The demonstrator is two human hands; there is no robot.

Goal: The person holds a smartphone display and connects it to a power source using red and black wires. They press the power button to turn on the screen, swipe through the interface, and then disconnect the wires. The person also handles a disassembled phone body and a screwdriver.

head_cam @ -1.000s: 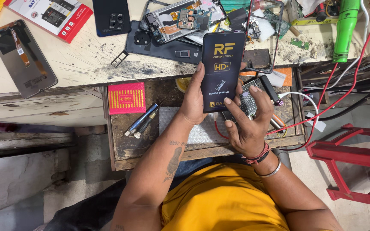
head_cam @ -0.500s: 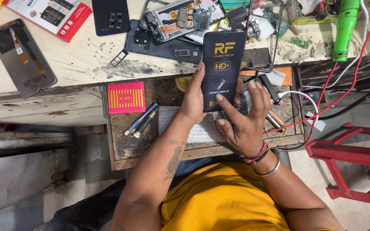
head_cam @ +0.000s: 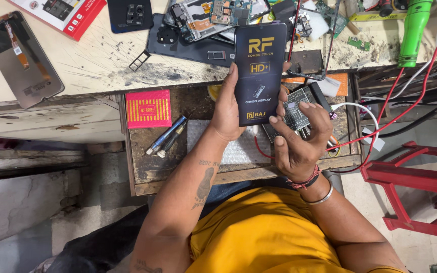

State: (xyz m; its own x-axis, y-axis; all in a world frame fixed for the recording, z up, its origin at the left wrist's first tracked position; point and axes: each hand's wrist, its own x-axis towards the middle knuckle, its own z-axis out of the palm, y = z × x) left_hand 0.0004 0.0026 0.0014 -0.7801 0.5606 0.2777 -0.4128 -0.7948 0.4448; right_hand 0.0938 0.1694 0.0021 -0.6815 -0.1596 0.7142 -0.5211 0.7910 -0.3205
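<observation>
I'm gripping the black phone screen (head_cam: 259,76) upright in my left hand (head_cam: 227,114), right hand (head_cam: 299,136) fingers loosely spread just right, film unpeeled, phone (head_cam: 198,35) lying far, unfitted.

Open tabletop (head_cam: 102,60) stretch between loose display panel (head_cam: 20,58) at far left and phone back cover (head_cam: 190,43); only a small SIM tray (head_cam: 139,60) lying there. Upper centre crowded with opened phones (head_cam: 213,15). Right side barred by red wire (head_cam: 405,96), white cable (head_cam: 365,114), green tool (head_cam: 411,33). Drawer (head_cam: 142,151) partly free beside pink box (head_cam: 148,108) and pens (head_cam: 167,135).
</observation>
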